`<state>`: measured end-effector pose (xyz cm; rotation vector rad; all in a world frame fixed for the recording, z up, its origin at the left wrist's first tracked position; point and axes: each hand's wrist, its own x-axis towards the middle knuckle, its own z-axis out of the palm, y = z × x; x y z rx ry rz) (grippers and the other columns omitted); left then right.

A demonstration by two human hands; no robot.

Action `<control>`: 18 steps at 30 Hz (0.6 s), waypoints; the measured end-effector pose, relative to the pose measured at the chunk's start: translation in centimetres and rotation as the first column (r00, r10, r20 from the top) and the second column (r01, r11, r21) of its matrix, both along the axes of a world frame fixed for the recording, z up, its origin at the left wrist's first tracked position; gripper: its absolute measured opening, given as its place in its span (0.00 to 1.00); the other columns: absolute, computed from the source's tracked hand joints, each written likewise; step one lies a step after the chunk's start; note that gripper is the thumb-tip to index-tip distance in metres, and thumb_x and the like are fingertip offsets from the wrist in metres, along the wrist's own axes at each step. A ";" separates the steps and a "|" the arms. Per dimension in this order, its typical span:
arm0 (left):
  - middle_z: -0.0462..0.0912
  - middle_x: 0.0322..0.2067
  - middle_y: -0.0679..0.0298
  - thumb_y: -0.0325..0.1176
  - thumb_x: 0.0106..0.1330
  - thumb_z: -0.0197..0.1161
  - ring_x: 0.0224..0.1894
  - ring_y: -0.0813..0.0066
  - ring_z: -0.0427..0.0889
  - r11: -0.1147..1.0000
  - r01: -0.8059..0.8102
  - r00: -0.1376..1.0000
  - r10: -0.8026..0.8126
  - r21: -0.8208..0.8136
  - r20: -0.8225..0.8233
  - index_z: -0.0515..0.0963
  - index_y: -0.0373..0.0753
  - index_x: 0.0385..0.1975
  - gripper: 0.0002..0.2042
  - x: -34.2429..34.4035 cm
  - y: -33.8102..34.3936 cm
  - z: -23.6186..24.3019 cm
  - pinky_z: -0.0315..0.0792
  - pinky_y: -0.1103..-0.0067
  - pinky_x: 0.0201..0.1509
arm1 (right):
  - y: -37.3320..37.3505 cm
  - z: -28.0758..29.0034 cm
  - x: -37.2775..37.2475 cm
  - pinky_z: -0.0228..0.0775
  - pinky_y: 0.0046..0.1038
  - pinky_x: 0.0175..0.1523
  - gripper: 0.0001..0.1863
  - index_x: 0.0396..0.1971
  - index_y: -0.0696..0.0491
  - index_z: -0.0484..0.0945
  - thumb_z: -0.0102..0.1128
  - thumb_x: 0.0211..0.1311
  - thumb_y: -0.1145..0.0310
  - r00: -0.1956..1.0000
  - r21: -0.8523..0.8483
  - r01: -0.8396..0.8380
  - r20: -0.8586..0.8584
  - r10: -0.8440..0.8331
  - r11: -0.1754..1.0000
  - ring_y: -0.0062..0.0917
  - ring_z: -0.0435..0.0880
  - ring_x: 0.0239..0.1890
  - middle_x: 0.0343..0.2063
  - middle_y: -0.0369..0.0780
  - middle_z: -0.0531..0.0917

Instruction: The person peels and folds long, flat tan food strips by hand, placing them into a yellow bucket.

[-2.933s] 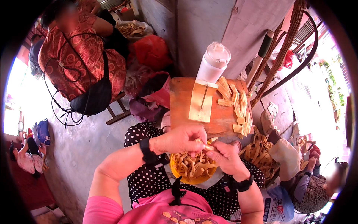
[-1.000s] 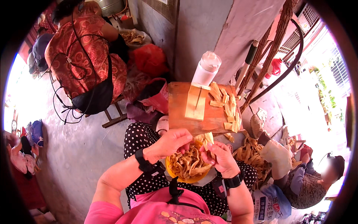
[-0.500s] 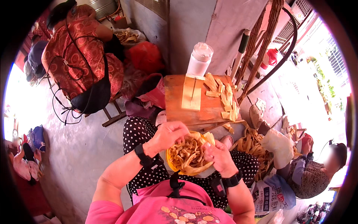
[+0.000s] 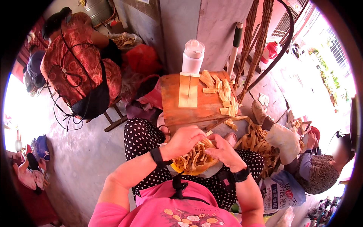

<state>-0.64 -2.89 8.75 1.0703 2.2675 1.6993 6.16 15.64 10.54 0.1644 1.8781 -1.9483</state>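
Note:
A yellow bowl (image 4: 196,172) sits in my lap, heaped with thin tan dried strips (image 4: 194,156). Over its far side, my left hand (image 4: 186,141) and my right hand (image 4: 227,154) nearly meet. The fingers of both are closed on a tan strip (image 4: 205,144) between them; its pale end pokes up between the fingertips, and the rest is partly hidden. Beyond, on a small wooden table (image 4: 170,96), lies a light wooden board (image 4: 184,96) with a thin dark spike or slot down its middle. Flat pale pieces (image 4: 225,92) are stacked beside it.
A white lidded cup (image 4: 193,62) stands at the table's back, near the wall. More long strips (image 4: 254,138) pile on the floor to my right, by a printed sack (image 4: 280,191). One person (image 4: 79,64) sits at the far left, another (image 4: 317,170) at the right.
My hands have come closer together above the bowl, the left one moving right. The strip's wide pale end stands up less than before. The whole view has shifted slightly.

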 end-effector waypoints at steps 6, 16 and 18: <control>0.78 0.28 0.64 0.25 0.63 0.56 0.28 0.79 0.77 0.993 -0.069 0.969 0.089 -0.094 0.232 0.78 0.33 0.34 0.05 -0.3 -2.6 -0.3 0.70 0.83 0.32 | 2.5 -0.5 1.7 0.67 0.22 0.31 0.09 0.37 0.60 0.76 0.56 0.61 0.71 0.971 0.345 0.008 -0.228 0.075 0.939 0.16 0.74 0.26 0.23 0.35 0.77; 0.79 0.43 0.57 0.39 0.65 0.54 0.50 0.64 0.74 0.878 0.209 0.966 -0.255 -0.432 -0.051 0.76 0.37 0.47 0.16 0.3 -1.5 5.9 0.54 0.60 0.63 | 1.6 4.4 -0.7 0.66 0.28 0.28 0.09 0.25 0.60 0.77 0.57 0.56 0.69 0.902 0.512 -0.101 -0.315 0.295 0.853 0.33 0.75 0.20 0.16 0.46 0.75; 0.81 0.37 0.56 0.39 0.66 0.52 0.42 0.61 0.78 0.875 0.340 0.938 -0.290 -0.345 0.189 0.75 0.36 0.47 0.16 -0.1 -1.4 4.8 0.55 0.63 0.62 | 1.7 4.2 -1.2 0.65 0.28 0.27 0.09 0.24 0.60 0.76 0.57 0.55 0.68 0.904 0.539 -0.143 -0.271 0.331 0.830 0.31 0.73 0.18 0.15 0.46 0.75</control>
